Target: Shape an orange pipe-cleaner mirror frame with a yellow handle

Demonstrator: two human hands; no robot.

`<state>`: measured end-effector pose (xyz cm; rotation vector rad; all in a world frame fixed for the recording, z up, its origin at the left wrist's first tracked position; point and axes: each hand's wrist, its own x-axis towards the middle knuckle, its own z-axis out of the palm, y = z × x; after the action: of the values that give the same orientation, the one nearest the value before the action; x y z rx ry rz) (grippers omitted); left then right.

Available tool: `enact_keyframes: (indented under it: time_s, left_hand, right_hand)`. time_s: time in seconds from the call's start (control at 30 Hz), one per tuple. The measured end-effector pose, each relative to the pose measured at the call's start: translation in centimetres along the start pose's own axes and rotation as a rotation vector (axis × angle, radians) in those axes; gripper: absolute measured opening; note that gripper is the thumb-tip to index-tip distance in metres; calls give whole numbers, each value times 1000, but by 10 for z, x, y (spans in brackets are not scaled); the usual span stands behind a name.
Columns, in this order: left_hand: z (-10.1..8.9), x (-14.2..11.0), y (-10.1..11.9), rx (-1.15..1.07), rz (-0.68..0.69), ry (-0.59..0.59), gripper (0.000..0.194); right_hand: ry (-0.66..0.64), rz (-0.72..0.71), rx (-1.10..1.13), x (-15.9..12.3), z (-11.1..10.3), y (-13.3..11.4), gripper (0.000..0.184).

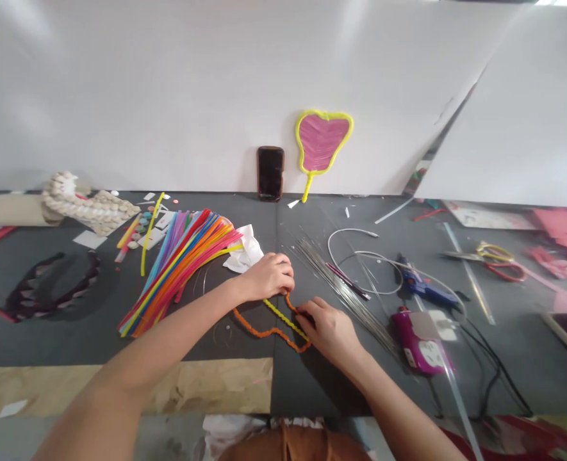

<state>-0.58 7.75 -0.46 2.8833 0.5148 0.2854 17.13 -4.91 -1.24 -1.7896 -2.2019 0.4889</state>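
Left hand: my left hand (268,279) bends over the upper end of the work, fingers curled and fingertips meeting the orange fuzzy stem; its grip is partly hidden by my own knuckles.
Right hand: my right hand (330,328) pinches the orange stem between thumb and forefinger, just below the left.
Orange stem: the orange fuzzy stem (262,333) lies on the table (312,397) in a wavy outline, curving round beneath my hands to a bend beside the right one.
Yellow stem: a yellow fuzzy stem (283,317) slants inside that outline, from under my left hand to the orange bend.
Supply: a many-coloured stem bundle (182,275) fans out to the left; thin metal wires (345,288) lie to the right, near a blue glue gun (425,282).
Upright piece: a yellow-rimmed pink paddle shape (324,144) leans on the white wall (168,96) (beside a dark phone (270,173)).
Step in hand: shaping the orange outline, I judge.
Next move: it seems to call for a steady left hold while the right fingers bend the stem.
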Motion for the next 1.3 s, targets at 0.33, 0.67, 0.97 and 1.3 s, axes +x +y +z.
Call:
enact_keyframes:
  time_s: [0.33, 0.67, 0.97, 1.3]
  left_hand:
    - [9, 0, -3, 28, 122, 63, 17]
    - [13, -1, -3, 7, 131, 96, 19]
    - [6, 1, 0, -21, 108, 48, 23]
    - [4, 2, 1, 11, 122, 31, 26]
  right_hand:
    - [134, -79, -1, 2, 13, 4, 15]
    - [122, -91, -77, 0, 14, 4, 20]
    - [118, -72, -149, 2, 16, 3, 20]
    - [142, -81, -178, 2, 16, 2, 20]
